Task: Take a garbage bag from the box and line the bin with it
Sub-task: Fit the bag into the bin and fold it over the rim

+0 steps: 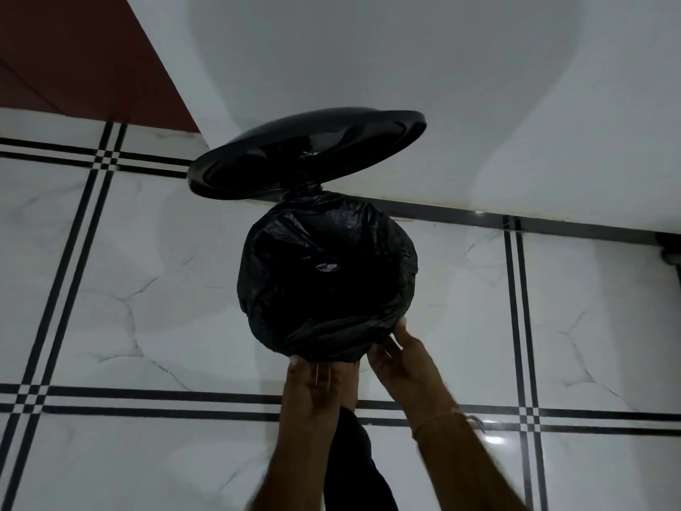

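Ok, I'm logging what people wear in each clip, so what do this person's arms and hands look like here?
There are no gloves on the left hand or the right hand. Both forearms are bare, with no sleeves in view. A thin, thread-like band circles the right wrist. Blur hides any rings on the fingers. The dark cloth between the arms may be clothing, but I cannot tell.

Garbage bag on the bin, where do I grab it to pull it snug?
Pinch the garbage bag by its loose overhang outside the near rim, beside the right hand, coming from the near side and pulling down. The crinkled film hangs slack there; the raised lid blocks the far side.
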